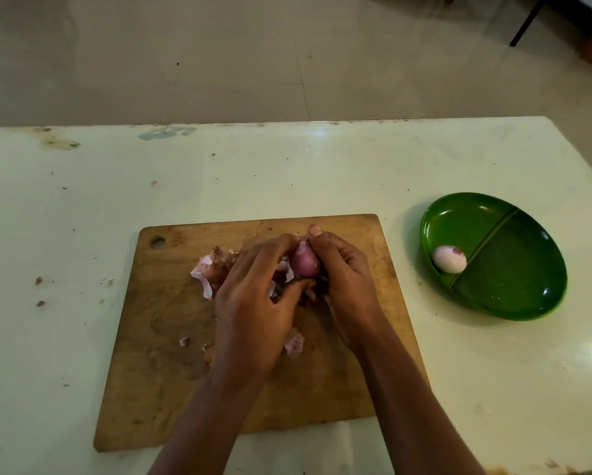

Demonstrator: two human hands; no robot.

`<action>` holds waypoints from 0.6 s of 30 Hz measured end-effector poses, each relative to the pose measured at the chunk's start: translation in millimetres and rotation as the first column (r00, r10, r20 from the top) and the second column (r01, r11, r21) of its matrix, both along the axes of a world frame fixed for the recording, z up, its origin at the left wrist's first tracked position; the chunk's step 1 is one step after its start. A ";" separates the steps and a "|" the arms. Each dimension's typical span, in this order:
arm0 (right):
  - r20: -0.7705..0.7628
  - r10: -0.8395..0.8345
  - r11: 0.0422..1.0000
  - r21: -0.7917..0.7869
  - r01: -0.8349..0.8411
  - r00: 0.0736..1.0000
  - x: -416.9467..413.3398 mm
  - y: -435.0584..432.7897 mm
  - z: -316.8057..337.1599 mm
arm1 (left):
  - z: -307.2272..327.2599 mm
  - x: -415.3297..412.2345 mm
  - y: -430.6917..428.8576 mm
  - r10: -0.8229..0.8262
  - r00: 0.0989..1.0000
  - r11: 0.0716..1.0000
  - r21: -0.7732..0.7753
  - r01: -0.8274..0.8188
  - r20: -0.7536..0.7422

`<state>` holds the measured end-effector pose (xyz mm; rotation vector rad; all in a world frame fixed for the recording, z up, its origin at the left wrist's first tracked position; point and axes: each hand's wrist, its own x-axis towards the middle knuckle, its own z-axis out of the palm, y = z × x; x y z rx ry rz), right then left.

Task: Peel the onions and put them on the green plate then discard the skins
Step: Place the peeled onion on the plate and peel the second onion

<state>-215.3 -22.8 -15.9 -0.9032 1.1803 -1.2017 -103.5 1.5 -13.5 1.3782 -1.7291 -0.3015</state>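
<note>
Papery pink skins are lying crumpled on the worn wooden board. Over the board, the left hand is being curled round a smooth, glossy purple onion, which is also being gripped by the right hand. A pale peeled onion is resting in the left compartment of the glossy, divided green plate.

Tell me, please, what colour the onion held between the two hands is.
The onion is purplish-pink with a glossy surface; it shows best in the head view.
</note>
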 end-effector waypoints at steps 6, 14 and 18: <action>-0.037 0.015 1.000 -0.015 -0.015 0.999 1.7 0.4 -0.9 | 2.9 -0.6 1.2 0.012 0.997 0.999 0.050 -0.009 -0.074; -0.055 0.065 0.996 -0.058 -0.069 0.996 2.7 1.3 1.5 | 1.1 -3.0 0.4 -0.014 0.996 0.998 0.065 0.020 -0.093; -0.088 0.053 0.997 -0.058 -0.058 0.995 2.2 1.2 0.5 | 0.2 -0.4 0.1 -0.018 0.995 0.997 0.069 0.025 -0.095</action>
